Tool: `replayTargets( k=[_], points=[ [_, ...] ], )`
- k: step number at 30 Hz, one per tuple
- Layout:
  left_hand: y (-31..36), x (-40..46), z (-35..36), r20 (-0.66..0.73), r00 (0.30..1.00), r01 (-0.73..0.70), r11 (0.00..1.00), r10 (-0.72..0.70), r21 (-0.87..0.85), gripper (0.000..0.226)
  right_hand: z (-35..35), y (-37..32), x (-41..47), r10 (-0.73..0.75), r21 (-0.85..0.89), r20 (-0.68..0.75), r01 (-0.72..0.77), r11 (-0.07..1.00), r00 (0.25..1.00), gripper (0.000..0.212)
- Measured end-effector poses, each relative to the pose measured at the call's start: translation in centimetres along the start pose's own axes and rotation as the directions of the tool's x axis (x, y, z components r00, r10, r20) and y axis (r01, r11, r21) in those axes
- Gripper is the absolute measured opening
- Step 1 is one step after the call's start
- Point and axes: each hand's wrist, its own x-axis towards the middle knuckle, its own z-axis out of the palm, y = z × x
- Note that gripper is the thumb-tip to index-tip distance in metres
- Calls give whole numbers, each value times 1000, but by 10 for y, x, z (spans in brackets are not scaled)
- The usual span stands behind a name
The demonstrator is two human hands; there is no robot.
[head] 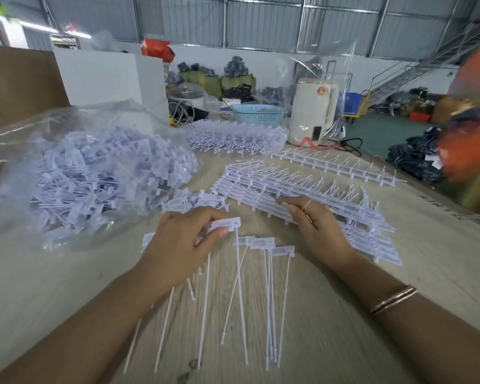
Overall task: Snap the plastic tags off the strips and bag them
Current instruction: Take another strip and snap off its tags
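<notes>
The left hand (183, 239) pinched a bunch of snapped-off white plastic tags (224, 224) by their flat heads, thumb on top, their long thin tails hanging toward the person across the wooden desk (330, 328). The right hand (313, 225) lay on the near stack of uncut strips (302, 195), its fingers curved over the top strip; whether it was gripping or only pressing could not be told.

Just beside the left hand, between the two wrists, a few more loose tags (263, 242) lay on the desk, heads away and tails near. To the left, a clear plastic bag (94, 173) already bulged with a large heap of finished tags, so a good share of the work looked done.

A lot looked left, though: the stack under the right hand, a single strip (336, 164) beyond it, and another bagged bundle of strips (236, 138) farther back. Behind those stood a blue basket (258, 115) and a white kettle (313, 112).
</notes>
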Motion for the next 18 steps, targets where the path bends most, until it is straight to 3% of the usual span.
replayTargets(
  k=[5,10,14,18],
  points=[
    [5,0,1,9,1000,25,1000,-25,-13,36,19,-4,-4,-280,-215,248,335,918,927,43],
    [1,0,7,13,995,101,995,-101,-6,27,18,-6,-7,-308,-270,368,418,867,877,55],
    [3,0,7,42,988,149,988,-148,-26,40,16,-9,-7,-282,-221,385,384,896,879,58],
    [5,-1,10,27,991,134,991,-133,-19,40,14,-14,-6,-296,-205,216,340,918,930,55]
  ],
)
